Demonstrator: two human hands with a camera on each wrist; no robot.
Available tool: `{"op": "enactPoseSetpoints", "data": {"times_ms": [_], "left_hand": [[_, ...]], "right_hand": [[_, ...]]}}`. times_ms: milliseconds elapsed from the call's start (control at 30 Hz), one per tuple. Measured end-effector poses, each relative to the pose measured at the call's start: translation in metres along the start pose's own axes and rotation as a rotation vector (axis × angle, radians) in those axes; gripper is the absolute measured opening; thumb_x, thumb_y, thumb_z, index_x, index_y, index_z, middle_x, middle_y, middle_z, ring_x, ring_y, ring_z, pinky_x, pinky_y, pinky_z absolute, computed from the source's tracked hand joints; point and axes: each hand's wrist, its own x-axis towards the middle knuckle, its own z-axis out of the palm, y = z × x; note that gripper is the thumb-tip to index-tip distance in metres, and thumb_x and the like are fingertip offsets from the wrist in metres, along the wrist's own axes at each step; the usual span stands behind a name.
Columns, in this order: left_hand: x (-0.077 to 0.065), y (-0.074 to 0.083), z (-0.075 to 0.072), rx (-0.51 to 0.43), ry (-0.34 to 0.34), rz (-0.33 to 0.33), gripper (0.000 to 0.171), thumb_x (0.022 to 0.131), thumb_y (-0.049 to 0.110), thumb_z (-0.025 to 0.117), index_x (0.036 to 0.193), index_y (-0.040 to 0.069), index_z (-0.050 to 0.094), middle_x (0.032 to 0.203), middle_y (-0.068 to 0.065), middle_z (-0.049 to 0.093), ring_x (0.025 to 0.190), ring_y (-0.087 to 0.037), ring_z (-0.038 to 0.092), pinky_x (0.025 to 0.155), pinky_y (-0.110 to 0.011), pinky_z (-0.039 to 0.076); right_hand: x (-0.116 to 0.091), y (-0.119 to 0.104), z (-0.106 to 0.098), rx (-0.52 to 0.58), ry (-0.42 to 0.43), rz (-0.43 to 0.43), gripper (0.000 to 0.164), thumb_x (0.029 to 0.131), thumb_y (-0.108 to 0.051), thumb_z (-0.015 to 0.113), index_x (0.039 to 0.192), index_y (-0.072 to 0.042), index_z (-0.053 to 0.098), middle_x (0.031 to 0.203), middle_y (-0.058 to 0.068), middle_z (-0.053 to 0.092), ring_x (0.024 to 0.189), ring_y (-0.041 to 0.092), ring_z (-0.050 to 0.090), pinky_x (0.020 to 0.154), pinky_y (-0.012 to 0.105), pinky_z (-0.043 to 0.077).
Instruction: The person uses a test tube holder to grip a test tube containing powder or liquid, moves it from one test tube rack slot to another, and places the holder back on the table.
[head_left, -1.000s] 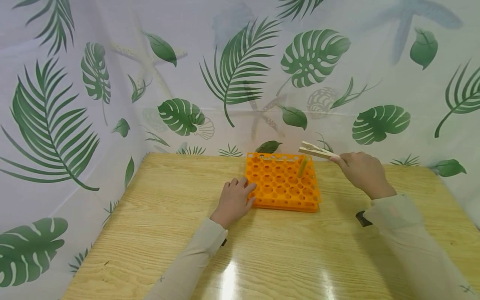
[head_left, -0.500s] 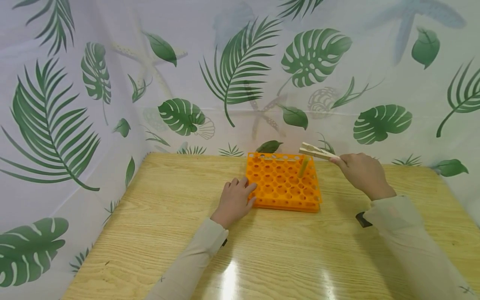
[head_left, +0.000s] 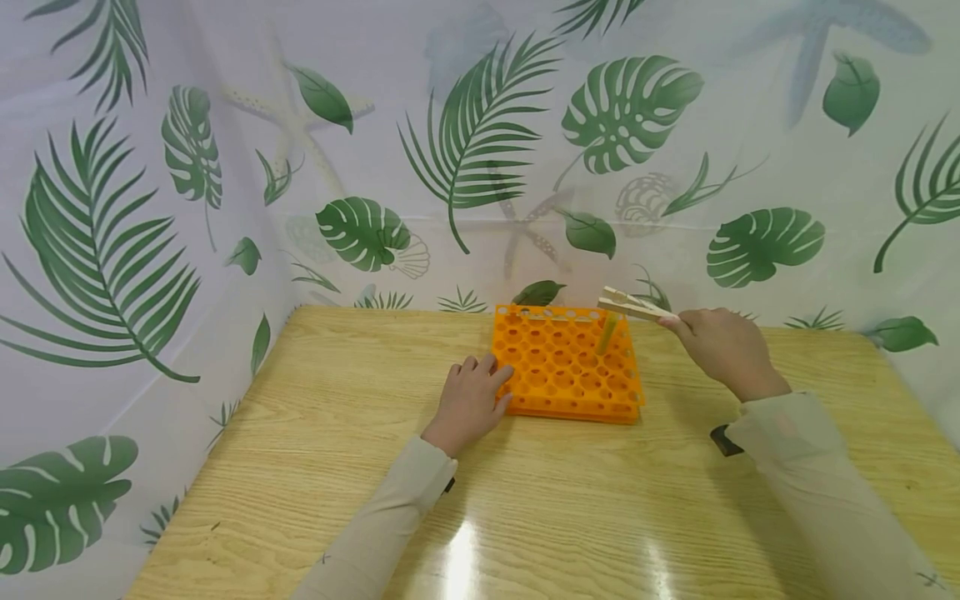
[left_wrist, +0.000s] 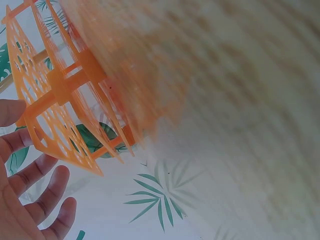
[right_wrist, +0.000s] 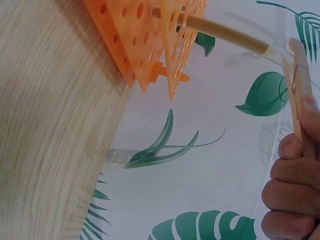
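My R hand (head_left: pixel 731 352) grips the clip (head_left: pixel 636 307), its far end at the top of the tube (right_wrist: pixel 225 34); can't tell if it's clamped. Tube's btm is in the rack (head_left: pixel 562 369), R side. My L hand (head_left: pixel 467 402), fingers spread, touches rack's front L corner.

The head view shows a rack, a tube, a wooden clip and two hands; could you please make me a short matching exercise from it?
1. rack
2. tube
3. wooden clip
4. left hand

A. held in the right hand
B. at the rack's near left corner
C. orange, on the table
D. in a rack hole

Pairs: 1-C, 2-D, 3-A, 4-B
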Motion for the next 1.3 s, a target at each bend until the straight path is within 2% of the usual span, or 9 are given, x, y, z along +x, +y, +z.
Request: {"op": "enactPoseSetpoints", "data": {"times_ms": [267,633,1067,1167,1300], "left_hand": [[0.0,0.001,-0.002,-0.007,-0.013,-0.007,0.026,0.091,0.034,0.06,0.113,0.022,0.057,0.106,-0.003,0.055,0.083,-0.022,0.049,0.074,-0.036,0.042],[0.0,0.001,-0.002,-0.009,-0.005,-0.006,0.025,0.091,0.034,0.061,0.112,0.022,0.057,0.105,-0.003,0.056,0.083,-0.022,0.05,0.074,-0.036,0.042],[0.0,0.001,-0.002,0.016,-0.008,-0.008,0.026,0.091,0.035,0.06,0.113,0.023,0.056,0.106,-0.002,0.056,0.085,-0.022,0.051,0.075,-0.036,0.043],[0.0,0.0,-0.001,0.014,-0.009,-0.009,0.026,0.091,0.035,0.06,0.114,0.023,0.056,0.106,-0.002,0.056,0.085,-0.022,0.051,0.075,-0.036,0.043],[0.0,0.0,-0.001,0.002,-0.016,-0.012,0.027,0.091,0.035,0.06,0.115,0.023,0.057,0.107,-0.002,0.056,0.085,-0.022,0.05,0.076,-0.036,0.043]], "right_hand": [[-0.001,0.001,0.004,0.013,0.014,-0.012,0.057,0.099,-0.053,0.027,0.063,-0.012,0.043,0.052,0.001,0.037,0.047,0.016,0.035,0.051,0.03,0.029],[-0.002,0.0,0.008,0.013,0.038,-0.026,0.055,0.1,-0.05,0.029,0.063,-0.012,0.044,0.052,0.001,0.036,0.046,0.016,0.035,0.049,0.029,0.029],[-0.001,-0.001,0.008,0.003,0.013,-0.004,0.053,0.1,-0.049,0.031,0.064,-0.012,0.044,0.054,0.001,0.037,0.047,0.016,0.036,0.048,0.029,0.029],[0.0,0.0,0.01,-0.007,0.007,-0.004,0.055,0.1,-0.051,0.029,0.067,-0.011,0.05,0.054,0.001,0.039,0.049,0.016,0.04,0.049,0.03,0.031],[0.0,0.002,0.011,-0.016,-0.003,-0.01,0.057,0.1,-0.05,0.029,0.079,-0.007,0.061,0.055,0.002,0.045,0.052,0.017,0.046,0.052,0.033,0.037]]}}
